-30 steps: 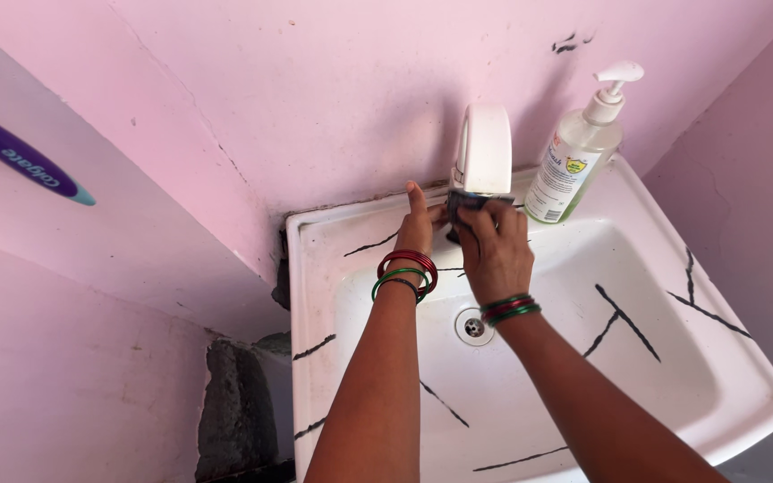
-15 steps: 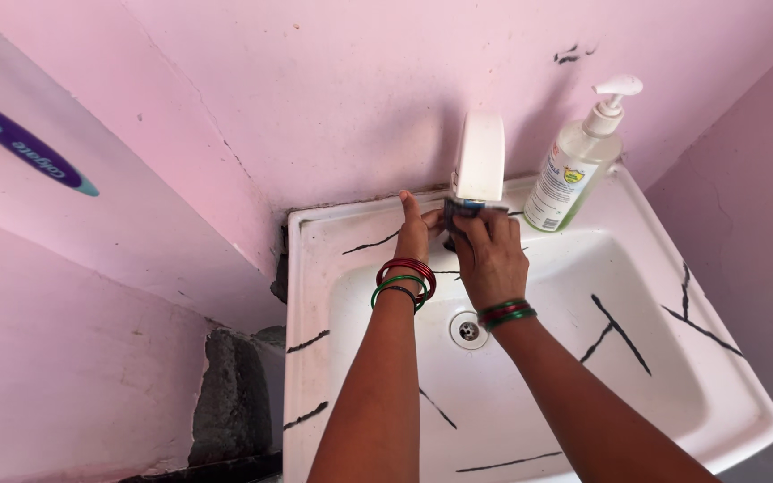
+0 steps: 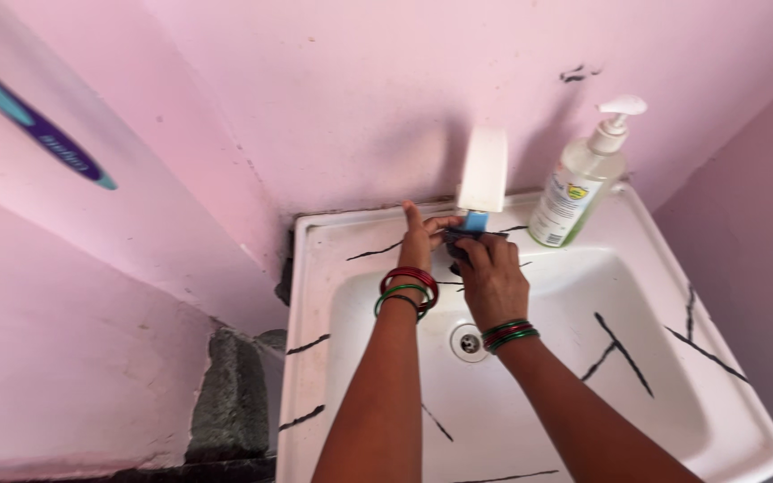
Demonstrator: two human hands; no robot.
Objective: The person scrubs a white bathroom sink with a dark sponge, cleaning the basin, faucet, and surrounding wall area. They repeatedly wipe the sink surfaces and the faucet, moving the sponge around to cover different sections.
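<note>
A dark cloth or scrubber (image 3: 461, 248) sits at the tap's (image 3: 482, 172) base on the white basin (image 3: 315, 295), in the closed grip of the right hand (image 3: 491, 277). The left hand (image 3: 419, 240), fingers open, steadies beside it; I judge the wiping still in progress, with no water visibly running.

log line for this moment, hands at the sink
left hand: at tap base | right hand: holding dark cloth under white tap | sink: cracked | soap bottle: upright
</note>
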